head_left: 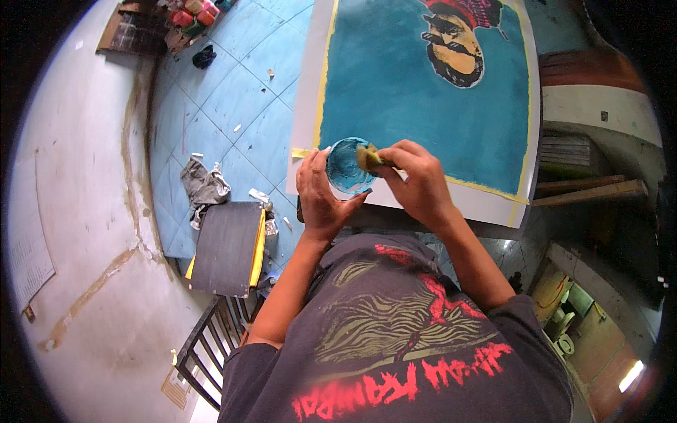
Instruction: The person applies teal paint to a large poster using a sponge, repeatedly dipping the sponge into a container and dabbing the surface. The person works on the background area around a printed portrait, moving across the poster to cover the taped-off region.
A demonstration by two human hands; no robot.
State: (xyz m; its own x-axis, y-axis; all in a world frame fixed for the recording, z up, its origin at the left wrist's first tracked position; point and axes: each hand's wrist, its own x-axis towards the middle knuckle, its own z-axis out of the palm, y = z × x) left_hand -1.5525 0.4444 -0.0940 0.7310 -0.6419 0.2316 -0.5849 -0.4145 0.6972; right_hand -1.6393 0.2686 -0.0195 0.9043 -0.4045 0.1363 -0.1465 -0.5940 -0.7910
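My left hand (pixel 323 197) is wrapped round a round tub (pixel 343 169) with blue paint smeared over its inner wall. The tub is at the near left corner of a large painting, tilted so that its inside shows. Between the fingers of my right hand (pixel 423 180) is a yellowish-brown sponge (pixel 367 158), at the tub's right rim. How much paint lies in the tub I cannot tell. The painting (pixel 402 116) has a teal ground, a painted head at its far right and yellow tape along its white border.
A dark flat board (pixel 227 247) lies at left, with a grey rag (pixel 204 183) beyond it. Red containers (pixel 194 14) stand at the far left on blue tiles (pixel 240 84). A slatted black rail (pixel 211 342) is at the lower left; wooden planks (pixel 592 192) lie right of the table.
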